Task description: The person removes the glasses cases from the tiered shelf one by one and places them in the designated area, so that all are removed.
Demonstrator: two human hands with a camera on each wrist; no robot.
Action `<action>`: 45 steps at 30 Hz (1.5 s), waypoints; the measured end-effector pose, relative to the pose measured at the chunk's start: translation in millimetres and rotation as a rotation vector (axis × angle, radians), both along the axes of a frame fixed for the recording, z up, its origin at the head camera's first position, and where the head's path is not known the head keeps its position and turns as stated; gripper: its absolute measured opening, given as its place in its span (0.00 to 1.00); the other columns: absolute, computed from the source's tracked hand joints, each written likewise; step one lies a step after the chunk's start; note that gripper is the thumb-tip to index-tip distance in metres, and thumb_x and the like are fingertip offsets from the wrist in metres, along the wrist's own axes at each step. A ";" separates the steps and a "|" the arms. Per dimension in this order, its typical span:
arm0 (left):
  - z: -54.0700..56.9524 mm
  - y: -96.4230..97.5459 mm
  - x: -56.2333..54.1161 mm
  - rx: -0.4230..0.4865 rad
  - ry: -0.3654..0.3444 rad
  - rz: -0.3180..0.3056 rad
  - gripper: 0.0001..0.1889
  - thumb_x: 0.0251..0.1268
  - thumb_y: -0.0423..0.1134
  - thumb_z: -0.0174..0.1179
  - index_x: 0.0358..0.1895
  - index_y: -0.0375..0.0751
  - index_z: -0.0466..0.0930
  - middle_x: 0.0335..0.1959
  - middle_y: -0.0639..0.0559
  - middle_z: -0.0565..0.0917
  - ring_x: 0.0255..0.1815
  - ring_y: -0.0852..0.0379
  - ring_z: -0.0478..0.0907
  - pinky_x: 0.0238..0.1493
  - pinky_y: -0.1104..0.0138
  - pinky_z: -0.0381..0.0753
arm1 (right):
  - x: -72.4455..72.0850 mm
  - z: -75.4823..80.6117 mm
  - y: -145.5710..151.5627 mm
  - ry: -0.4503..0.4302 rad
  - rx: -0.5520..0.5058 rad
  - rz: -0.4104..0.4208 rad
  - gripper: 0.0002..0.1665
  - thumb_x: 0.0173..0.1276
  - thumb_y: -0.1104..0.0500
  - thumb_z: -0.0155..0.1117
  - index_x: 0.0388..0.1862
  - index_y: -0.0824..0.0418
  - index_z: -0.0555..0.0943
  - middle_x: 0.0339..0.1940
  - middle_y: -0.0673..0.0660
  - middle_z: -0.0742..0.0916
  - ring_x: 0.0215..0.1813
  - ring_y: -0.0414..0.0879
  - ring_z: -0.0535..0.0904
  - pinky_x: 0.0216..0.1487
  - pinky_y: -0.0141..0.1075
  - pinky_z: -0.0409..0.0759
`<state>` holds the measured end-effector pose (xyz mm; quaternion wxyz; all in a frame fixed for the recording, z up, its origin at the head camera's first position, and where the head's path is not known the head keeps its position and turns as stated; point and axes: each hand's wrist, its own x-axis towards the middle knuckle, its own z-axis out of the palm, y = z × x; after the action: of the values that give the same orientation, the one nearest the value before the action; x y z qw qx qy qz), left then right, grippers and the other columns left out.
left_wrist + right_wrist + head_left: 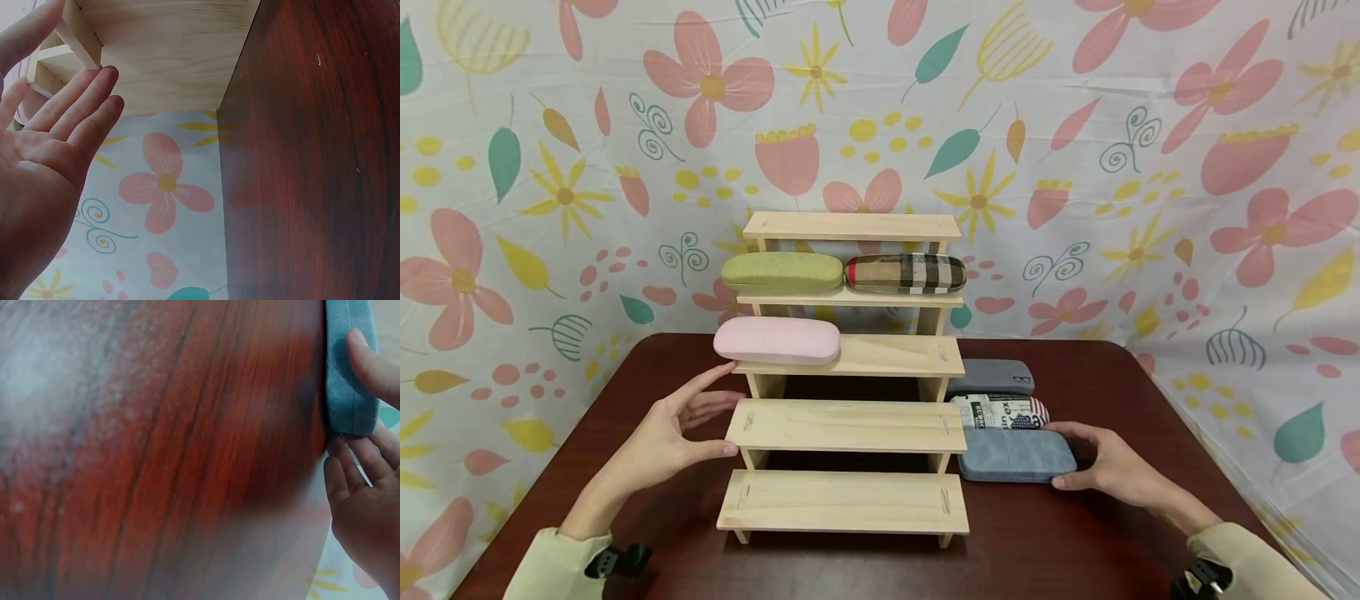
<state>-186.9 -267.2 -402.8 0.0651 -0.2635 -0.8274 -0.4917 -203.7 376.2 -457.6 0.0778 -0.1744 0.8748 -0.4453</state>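
A blue glasses case (1018,456) lies on the table to the right of a stepped wooden rack (846,425). My right hand (1112,467) pinches its right end. In the right wrist view the thumb (375,369) presses one long side of the case, the other fingers bent around its end. My left hand (662,429) touches the left side of the rack, fingers nearly straight and thumb by the end of the second-lowest step. On the middle step, at its left, sits a pink glasses case (777,340). One step higher are a green case (782,272) and a plaid case (906,273).
Behind the blue case lie a newspaper-print case (1000,412) and a grey case (992,377), close to the rack's right side. The dark red-brown table (1037,550) ends at a flower-patterned cloth (1060,192) hanging at the back and sides.
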 end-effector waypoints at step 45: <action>-0.5 -0.1 -0.7 0.002 0.005 -0.005 0.53 0.54 0.32 0.83 0.83 0.55 0.62 0.61 0.47 0.86 0.64 0.56 0.82 0.62 0.70 0.79 | 14.6 27.9 -11.8 0.301 0.122 -0.041 0.42 0.56 0.58 0.88 0.69 0.61 0.80 0.61 0.60 0.84 0.56 0.43 0.81 0.49 0.32 0.81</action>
<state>-187.6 -267.3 -403.3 0.0664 -0.2668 -0.8262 -0.4918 -189.1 364.4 -429.7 -0.0527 -0.2159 0.9055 -0.3615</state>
